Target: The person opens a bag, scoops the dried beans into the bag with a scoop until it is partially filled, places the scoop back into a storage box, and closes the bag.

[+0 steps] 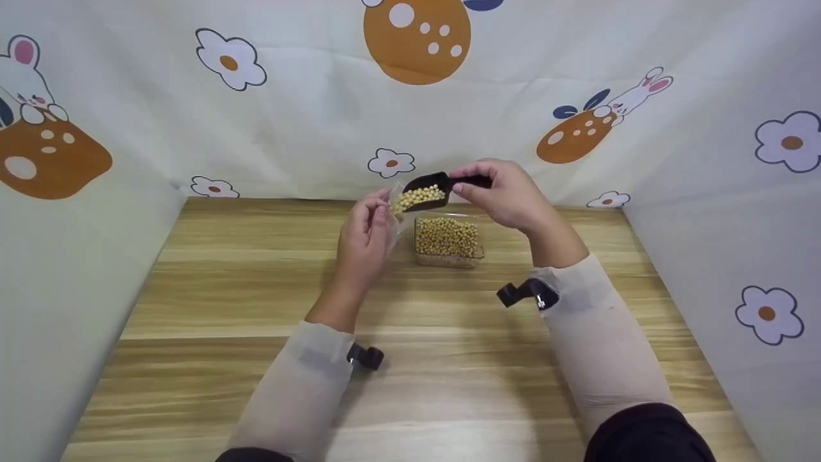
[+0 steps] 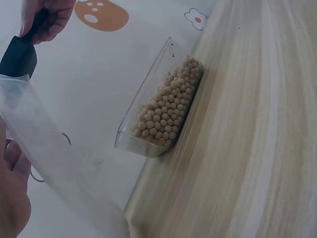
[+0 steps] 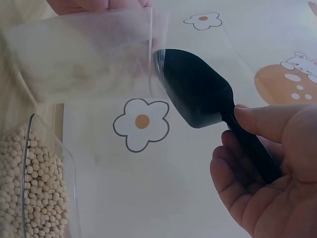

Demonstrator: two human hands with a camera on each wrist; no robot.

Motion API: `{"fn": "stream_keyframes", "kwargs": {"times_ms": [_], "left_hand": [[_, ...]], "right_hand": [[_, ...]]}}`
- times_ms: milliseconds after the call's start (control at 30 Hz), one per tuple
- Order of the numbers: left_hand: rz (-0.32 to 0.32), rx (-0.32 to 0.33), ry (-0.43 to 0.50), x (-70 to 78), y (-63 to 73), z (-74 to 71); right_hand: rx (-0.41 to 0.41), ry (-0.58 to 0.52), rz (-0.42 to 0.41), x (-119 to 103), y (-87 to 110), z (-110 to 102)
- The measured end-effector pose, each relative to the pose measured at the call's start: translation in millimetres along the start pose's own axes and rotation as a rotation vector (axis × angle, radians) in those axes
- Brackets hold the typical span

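Note:
My right hand [image 1: 507,192] grips the handle of a black scoop [image 3: 198,89], which is tilted down to the left and carries round yellow beans [image 1: 423,196]. The scoop's tip sits in the mouth of a clear plastic bag [image 3: 89,59]. Fingers and thumb of my left hand [image 1: 365,234] pinch the bag near its opening, and the bag hangs down below. Just under the scoop stands a clear plastic box [image 2: 141,144] filled with more of the same beans [image 1: 446,236]. How many beans lie inside the bag is hard to see through the cloudy plastic.
The wooden tabletop [image 1: 256,289] lies below both arms. A patterned cloth [image 1: 308,128] with flowers and rabbits rises along the back and both sides. The box stands close to the back cloth. Black wrist-worn mounts [image 1: 365,357] stick out from the sleeves.

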State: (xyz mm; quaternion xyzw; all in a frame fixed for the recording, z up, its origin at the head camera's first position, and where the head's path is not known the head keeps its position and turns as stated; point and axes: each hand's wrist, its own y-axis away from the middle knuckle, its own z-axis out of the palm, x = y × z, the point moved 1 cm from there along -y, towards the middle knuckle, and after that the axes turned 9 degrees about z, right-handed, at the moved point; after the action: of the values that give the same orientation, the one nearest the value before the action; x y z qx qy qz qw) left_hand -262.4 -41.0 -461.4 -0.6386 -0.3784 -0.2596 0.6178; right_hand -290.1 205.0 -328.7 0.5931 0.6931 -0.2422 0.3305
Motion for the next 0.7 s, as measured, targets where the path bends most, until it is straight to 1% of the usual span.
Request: {"fn": "stream_keyframes", "kwargs": {"times_ms": [233, 400, 500, 600, 700], "left_hand": [[0.034, 0.027, -0.043, -1.0, 1.3, 0.1], [0.057, 0.055, -0.053, -1.6, 1.3, 0.8], [0.07, 0.071, -0.059, -1.9, 0.8, 1.1], [0.081, 0.082, -0.062, -2.5, 0.1, 1.5], [0.087, 0.091, -0.068, -2.7, -0.2, 1.7]], "right_hand": [[-0.018, 0.061, -0.02, 0.7, -2.5, -0.1], [-0.046, 0.095, -0.049, 3.7, -1.9, 0.3], [-0.055, 0.095, -0.054, 4.8, -1.2, 0.2], [-0.05, 0.093, -0.051, 5.3, -0.3, -0.4], [-0.026, 0.091, -0.04, 7.1, 0.7, -1.6]]}}
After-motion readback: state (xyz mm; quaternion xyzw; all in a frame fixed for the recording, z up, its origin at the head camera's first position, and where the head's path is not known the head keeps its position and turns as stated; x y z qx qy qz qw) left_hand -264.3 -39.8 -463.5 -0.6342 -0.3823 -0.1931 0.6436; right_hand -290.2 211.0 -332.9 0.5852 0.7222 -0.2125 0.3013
